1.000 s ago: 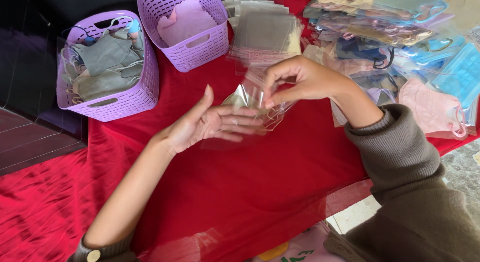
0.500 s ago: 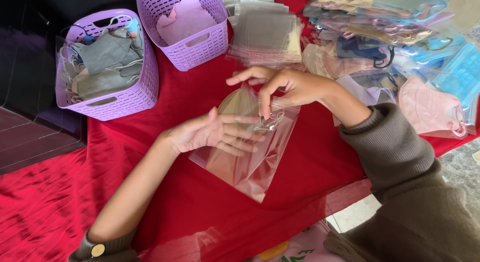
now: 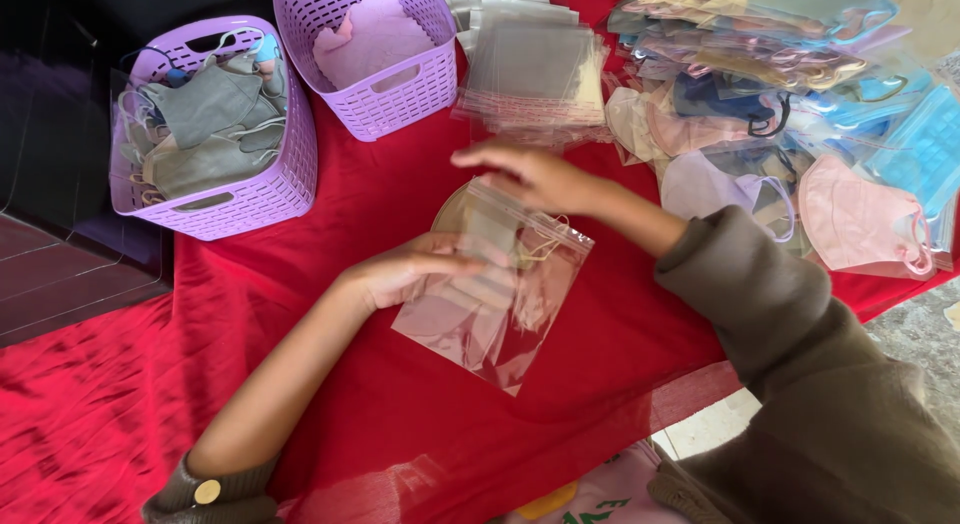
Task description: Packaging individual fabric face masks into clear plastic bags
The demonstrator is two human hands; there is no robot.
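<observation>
Two baskets (image 3: 290, 104) sit behind the bag (image 3: 495, 284); masks (image 3: 800, 114) lie right (perhaps overlapping), on the cloth (image 3: 620, 354).

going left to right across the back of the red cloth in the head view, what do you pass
Purple basket of grey masks → purple basket with a pink mask → stack of clear zip bags → heap of bagged masks in mixed colours → pink mask at the right edge.

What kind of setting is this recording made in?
Probably a small hand-packing table for face masks, perhaps at home: a red cloth, purple baskets of masks, a stack of clear zip bags, and loose masks piled at the right.
</observation>
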